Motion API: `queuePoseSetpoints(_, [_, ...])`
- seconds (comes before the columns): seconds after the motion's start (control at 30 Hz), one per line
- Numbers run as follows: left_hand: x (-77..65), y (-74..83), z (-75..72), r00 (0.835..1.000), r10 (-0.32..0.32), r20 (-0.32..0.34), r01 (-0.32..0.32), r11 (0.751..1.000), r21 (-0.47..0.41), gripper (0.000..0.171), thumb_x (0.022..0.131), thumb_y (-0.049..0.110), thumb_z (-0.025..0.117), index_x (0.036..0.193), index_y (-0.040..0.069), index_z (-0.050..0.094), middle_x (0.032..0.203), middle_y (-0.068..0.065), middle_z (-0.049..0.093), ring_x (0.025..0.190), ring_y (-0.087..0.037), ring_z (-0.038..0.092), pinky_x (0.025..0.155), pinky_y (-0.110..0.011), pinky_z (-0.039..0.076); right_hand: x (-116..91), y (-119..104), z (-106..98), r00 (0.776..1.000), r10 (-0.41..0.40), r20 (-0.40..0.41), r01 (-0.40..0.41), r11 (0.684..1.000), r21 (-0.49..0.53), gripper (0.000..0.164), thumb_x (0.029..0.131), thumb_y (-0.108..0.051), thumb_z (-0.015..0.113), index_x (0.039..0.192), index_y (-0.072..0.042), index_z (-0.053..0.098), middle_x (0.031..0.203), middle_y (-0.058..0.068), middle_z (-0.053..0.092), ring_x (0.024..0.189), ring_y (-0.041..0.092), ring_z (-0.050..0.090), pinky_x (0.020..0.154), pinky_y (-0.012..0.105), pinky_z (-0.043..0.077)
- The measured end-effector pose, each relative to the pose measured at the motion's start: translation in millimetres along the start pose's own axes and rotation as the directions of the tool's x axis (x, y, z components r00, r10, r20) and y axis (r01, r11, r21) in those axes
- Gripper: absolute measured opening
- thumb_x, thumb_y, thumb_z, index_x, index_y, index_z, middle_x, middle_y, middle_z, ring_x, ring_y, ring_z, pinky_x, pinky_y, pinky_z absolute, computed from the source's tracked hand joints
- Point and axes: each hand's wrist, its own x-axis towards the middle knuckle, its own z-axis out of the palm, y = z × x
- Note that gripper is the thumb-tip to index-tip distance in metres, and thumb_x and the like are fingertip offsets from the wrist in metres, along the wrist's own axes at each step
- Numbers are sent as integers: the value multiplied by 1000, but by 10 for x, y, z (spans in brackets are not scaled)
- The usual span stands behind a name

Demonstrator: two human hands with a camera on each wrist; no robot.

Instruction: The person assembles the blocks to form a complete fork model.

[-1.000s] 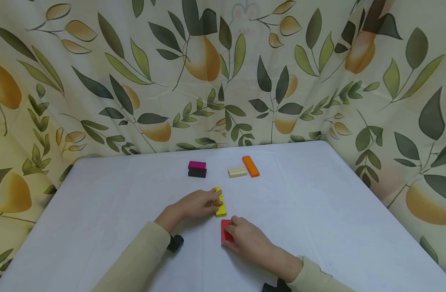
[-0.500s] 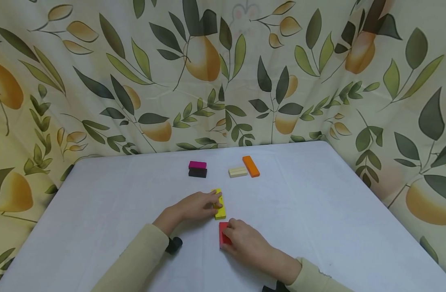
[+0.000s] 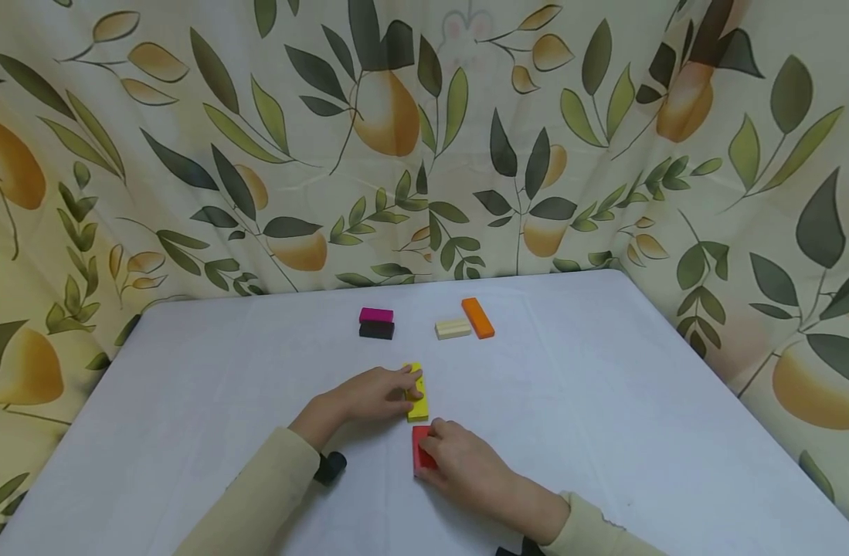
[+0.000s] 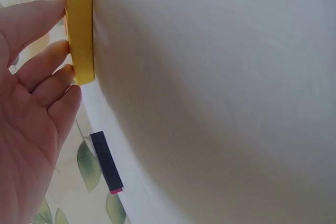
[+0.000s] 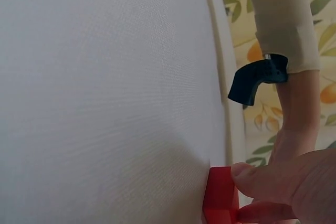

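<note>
Near the table's middle, my left hand (image 3: 374, 395) has its thumb and fingertips on a long yellow block (image 3: 418, 411), gripping it as it lies lengthwise away from me. The left wrist view shows the yellow block (image 4: 81, 30) low against the cloth, fingertips at its edge. Closer to me, my right hand (image 3: 469, 467) holds a red block (image 3: 421, 455) between thumb and fingers, covering its right part. In the right wrist view the thumb presses the end of the red block (image 5: 219, 195). Only a narrow gap separates the two blocks.
Toward the back stand a magenta block (image 3: 376, 314) and a black block (image 3: 376, 330), set together. To their right lie a cream block (image 3: 453, 329) and a slanted orange block (image 3: 478, 317). A white cloth (image 3: 605, 401) covers the table, with a patterned curtain (image 3: 424, 193) behind.
The yellow block has slid a little toward me and slightly left under my left hand. With my right hand, the red block has shifted left and a little nearer.
</note>
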Motion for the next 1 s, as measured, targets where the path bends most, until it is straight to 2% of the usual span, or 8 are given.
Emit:
queuePoseSetpoints(0.37, [-30, 4, -17, 1000, 17, 0, -17, 1000, -16, 13, 90, 17, 59, 101, 21, 64, 138, -2, 43, 131, -16, 31, 103, -36, 32, 27, -5, 21, 998, -54, -40, 53, 998, -21, 28, 76, -28, 76, 86, -3, 69, 76, -3, 47, 66, 7, 42, 60, 14, 42])
queuePoseSetpoints(0.7, [-23, -2, -9, 1000, -8, 12, 8, 1000, -12, 20, 90, 22, 59, 110, 23, 65, 141, 1, 39, 133, -13, 28, 104, -35, 30, 74, -1, 10, 1000, -15, -7, 15, 1000, -2, 33, 75, -30, 76, 94, -3, 69, 87, 1, 55, 73, 9, 48, 67, 17, 48])
queuePoseSetpoints(1.0, [-27, -21, -3, 1000, -1, 8, 1, 1000, -7, 21, 90, 22, 59, 111, 21, 64, 141, 0, 39, 133, -13, 27, 104, -36, 28, 114, 5, 13, 1000, -4, 4, 4, 1000, -2, 34, 75, -32, 76, 94, -5, 69, 84, 0, 54, 73, 8, 48, 66, 16, 48])
